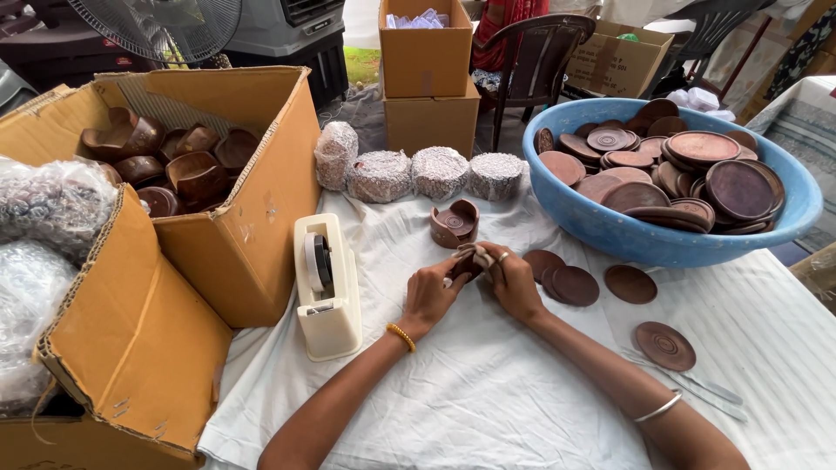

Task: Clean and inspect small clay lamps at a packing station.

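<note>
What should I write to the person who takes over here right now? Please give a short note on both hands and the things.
Left hand: grips a small brown disc over the white cloth.
Right hand: grips the same disc from the other side.
Things: four wrapped bundles stand in a row behind; a wooden holder stands just beyond the hands; tape dispenser to the left; loose discs lie to the right; the blue tub is full of discs; the open box on the left has more holders.
Done: four bundles wrapped.
Left: the tub and box remain full.
</note>
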